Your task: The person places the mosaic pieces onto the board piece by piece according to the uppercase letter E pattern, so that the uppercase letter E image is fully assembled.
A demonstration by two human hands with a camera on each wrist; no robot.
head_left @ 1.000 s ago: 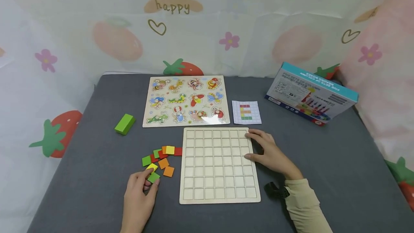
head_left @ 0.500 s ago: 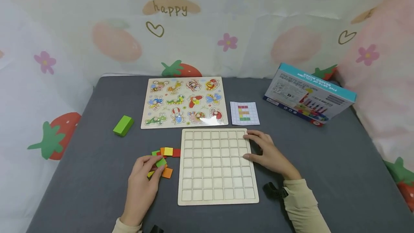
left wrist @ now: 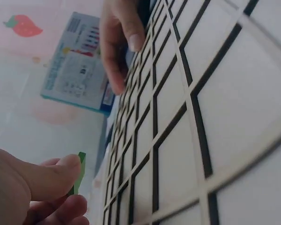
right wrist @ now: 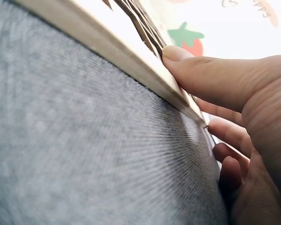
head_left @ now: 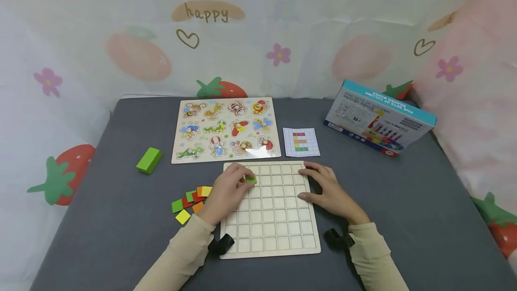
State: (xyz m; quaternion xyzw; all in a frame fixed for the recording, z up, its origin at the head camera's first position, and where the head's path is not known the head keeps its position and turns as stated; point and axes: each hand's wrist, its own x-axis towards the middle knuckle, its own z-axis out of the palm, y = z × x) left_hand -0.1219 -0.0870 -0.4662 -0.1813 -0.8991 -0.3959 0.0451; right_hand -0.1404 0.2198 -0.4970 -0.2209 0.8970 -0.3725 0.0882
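Observation:
My left hand (head_left: 228,188) pinches a small green square tile (head_left: 251,179) between thumb and fingers, over the upper left of the wooden grid board (head_left: 268,255). In the left wrist view the green tile (left wrist: 81,169) appears edge-on at the fingertips, beside the grid. Whether it touches the board cannot be told. My right hand (head_left: 332,188) rests its thumb and fingers on the board's right edge. The right wrist view has the thumb (right wrist: 203,70) on the rim, with the fingers along the side.
Loose red, orange, yellow and green tiles (head_left: 183,217) lie left of the board. Behind it are an insect puzzle board (head_left: 226,137) and a gridded pattern card (head_left: 311,143). A green block (head_left: 149,160) stands far left, a cardboard box (head_left: 379,118) back right.
My left hand has carried the green tile from the loose pile up and right to above the board. The right hand keeps its place on the board's edge. The camera view has shifted slightly.

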